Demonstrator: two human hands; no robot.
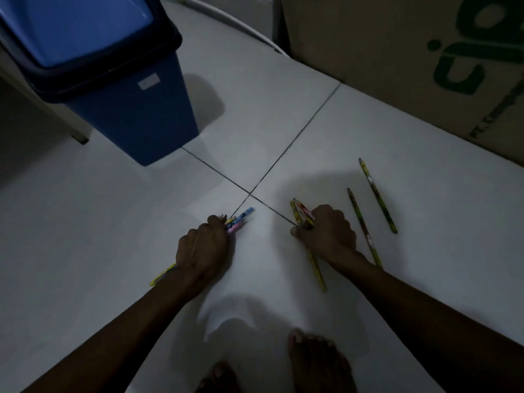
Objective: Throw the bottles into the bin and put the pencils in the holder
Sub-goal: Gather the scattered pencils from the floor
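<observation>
The bin point(113, 80) stands at the far left on the tiled floor point(85, 222), lid closed, well apart from both hands. No bottles show anywhere, so that half of the task is probably done; no holder shows either.

The left hand point(202, 251) is fisted, knuckles up, low over the floor and clamped on a bundle point(238, 221) of pencils. Their tips stick out past the fingers toward the tile joint, and a yellow tail end pokes out behind the wrist. The fist seems meant to keep the collected ones together while the other hand works.

The right hand point(326, 234) is closed on a few more pencils point(302, 212), which cross under the palm; one long yellow shaft runs back past the wrist. It looks like a gathering grip, pressing them against the floor to rake them up.

Just right of that hand, two loose pencils point(378, 197) lie flat, roughly parallel, outside any grip. They are likely next, being near the right fingers.

At the far right a cardboard box point(411, 52) blocks the edge.
</observation>
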